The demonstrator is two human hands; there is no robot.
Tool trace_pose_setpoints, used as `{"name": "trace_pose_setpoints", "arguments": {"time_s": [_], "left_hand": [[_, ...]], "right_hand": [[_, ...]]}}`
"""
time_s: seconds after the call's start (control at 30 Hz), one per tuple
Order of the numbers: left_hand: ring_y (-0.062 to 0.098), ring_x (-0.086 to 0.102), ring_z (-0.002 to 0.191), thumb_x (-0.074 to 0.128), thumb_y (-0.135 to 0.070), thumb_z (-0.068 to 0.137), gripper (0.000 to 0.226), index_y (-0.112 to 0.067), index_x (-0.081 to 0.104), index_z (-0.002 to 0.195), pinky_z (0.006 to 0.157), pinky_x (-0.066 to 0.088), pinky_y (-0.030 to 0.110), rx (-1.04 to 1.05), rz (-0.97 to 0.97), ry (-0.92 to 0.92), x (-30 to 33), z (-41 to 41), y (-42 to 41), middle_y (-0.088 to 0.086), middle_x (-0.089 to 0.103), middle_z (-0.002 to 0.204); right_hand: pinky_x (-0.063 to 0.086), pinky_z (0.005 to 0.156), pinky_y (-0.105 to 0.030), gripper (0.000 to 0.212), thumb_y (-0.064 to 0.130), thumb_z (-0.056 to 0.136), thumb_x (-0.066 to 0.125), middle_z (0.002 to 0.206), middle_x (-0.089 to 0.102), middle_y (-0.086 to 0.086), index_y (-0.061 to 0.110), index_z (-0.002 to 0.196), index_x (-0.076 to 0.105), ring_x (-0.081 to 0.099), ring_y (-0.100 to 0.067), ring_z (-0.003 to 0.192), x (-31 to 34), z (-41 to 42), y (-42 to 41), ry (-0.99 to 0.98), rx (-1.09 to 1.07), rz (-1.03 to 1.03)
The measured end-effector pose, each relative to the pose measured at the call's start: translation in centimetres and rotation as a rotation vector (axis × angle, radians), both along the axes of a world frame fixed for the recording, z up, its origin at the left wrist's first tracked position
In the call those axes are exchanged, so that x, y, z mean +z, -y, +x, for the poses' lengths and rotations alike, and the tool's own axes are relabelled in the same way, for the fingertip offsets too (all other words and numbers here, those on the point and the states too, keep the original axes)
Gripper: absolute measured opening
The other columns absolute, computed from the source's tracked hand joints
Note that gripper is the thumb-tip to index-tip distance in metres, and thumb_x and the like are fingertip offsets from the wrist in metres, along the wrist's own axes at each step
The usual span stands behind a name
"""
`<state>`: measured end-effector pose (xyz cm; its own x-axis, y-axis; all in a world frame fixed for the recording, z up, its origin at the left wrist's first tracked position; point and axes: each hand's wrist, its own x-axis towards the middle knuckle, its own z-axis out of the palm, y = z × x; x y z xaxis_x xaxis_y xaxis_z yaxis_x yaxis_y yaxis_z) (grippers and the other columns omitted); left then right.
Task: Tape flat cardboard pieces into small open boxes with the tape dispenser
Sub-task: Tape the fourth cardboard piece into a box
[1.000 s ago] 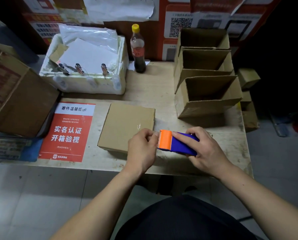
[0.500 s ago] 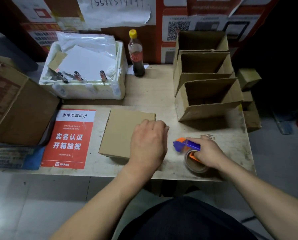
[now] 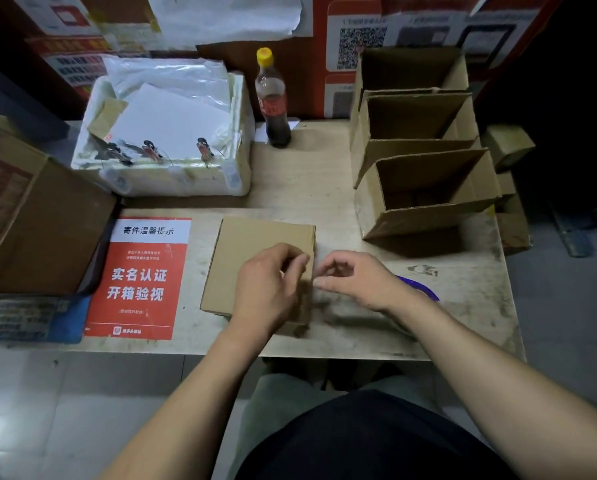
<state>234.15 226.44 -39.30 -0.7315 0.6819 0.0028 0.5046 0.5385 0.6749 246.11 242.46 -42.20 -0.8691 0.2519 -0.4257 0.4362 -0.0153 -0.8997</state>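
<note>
Bench [image 3: 325,188], near edge: left hand [image 3: 269,289] resting on the small cardboard box [image 3: 255,244], fingers curled at its right edge — whether pinching it, cannot tell. Right hand [image 3: 356,278] just beside that edge, thumb and forefinger pinched together; what they pinch cannot be told. Tape dispenser [image 3: 422,289] — blue, mostly hidden behind the right wrist. Left: red notice [image 3: 141,278]. Farther: three open boxes [image 3: 425,188], bottle [image 3: 273,102], foam box [image 3: 172,178].

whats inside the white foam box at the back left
The white foam box holds white sheets, clear plastic bags and a brown cardboard scrap, with clips along its near rim. Anything beneath them is covered.
</note>
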Motion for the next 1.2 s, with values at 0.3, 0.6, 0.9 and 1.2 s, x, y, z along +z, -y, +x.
{"name": "trace_pose_setpoints", "arguments": {"time_s": [0.3,0.6,0.9,1.2], "left_hand": [[0.032,0.056,0.072,0.063,-0.029,0.099,0.025,-0.011,0.066,0.082,0.064,0.036,0.038,0.108,-0.15,-0.316,-6.0,-1.2,-1.0,0.009,0.064,0.071],[0.032,0.047,0.067,0.057,-0.025,0.102,0.031,-0.013,0.054,0.074,0.063,0.035,0.044,-0.066,-0.208,-0.571,-8.3,-2.9,-1.4,0.012,0.055,0.066],[0.034,0.048,0.084,0.061,-0.064,0.09,0.056,-0.008,0.053,0.094,0.074,0.037,0.046,0.162,-0.441,-0.473,-8.0,-3.7,0.0,0.016,0.052,0.09],[0.033,0.043,0.092,0.058,-0.062,0.093,0.057,-0.008,0.056,0.111,0.08,0.036,0.047,0.153,-0.4,-0.384,-8.5,-3.7,1.0,0.016,0.051,0.099]], "right_hand": [[0.049,0.058,-0.026,0.02,0.016,0.079,0.088,0.073,0.074,-0.008,0.009,0.086,0.07,0.067,-0.017,0.067,-3.3,-2.2,0.8,0.261,-0.524,-0.263],[0.05,0.067,-0.025,0.014,0.019,0.096,0.071,0.072,0.068,-0.005,0.011,0.088,0.063,0.062,-0.017,0.072,-5.8,-2.7,3.5,0.177,-0.761,-0.148],[0.043,0.061,-0.025,0.024,0.026,0.094,0.074,0.071,0.061,-0.002,0.011,0.094,0.056,0.053,-0.011,0.064,-7.2,-4.4,5.3,0.128,-0.905,-0.393],[0.042,0.058,-0.03,0.041,0.05,0.095,0.067,0.086,0.068,-0.003,0.017,0.119,0.06,0.056,-0.013,0.063,-8.2,-5.8,7.0,0.235,-0.883,-0.55]]}}
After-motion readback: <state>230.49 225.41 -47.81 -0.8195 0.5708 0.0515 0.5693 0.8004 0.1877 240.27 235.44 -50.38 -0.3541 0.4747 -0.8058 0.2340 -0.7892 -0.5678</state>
